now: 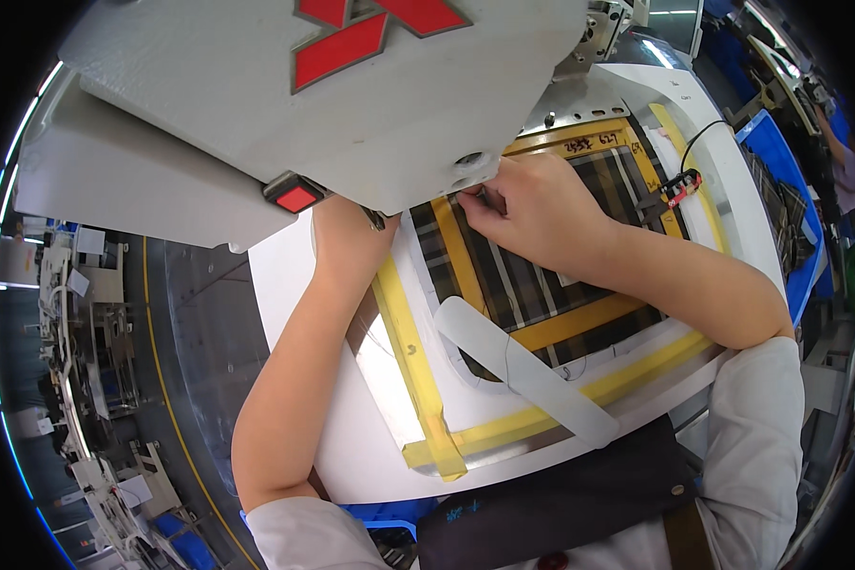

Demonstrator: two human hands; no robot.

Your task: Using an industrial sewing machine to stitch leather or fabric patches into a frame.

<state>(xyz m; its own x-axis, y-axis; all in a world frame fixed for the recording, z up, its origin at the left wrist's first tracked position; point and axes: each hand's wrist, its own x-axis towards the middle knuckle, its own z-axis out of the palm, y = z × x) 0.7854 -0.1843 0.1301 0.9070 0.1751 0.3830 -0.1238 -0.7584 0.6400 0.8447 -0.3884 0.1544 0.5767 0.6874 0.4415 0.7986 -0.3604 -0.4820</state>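
Observation:
My left hand (350, 226) reaches under the edge of a large grey sewing machine head (209, 123), which hides its fingers. Beside it, my right hand (537, 211) is closed in a pinch close to the machine's lower edge. What lies between those fingertips, if anything, is too hidden to make out. Below the right hand is dark plaid fabric (532, 296), bordered by a yellow frame (579, 321). A flat, pale strip with rounded ends (527, 373) lies slantwise over the near left corner of the fabric.
Yellow tape (411, 366) edges the white work plate. Right of the frame sits a small red and black clip-like part (679, 188) with a black wire. A square red button (295, 197) is on the machine. A blue bin (809, 280) holding plaid fabric stands at the right.

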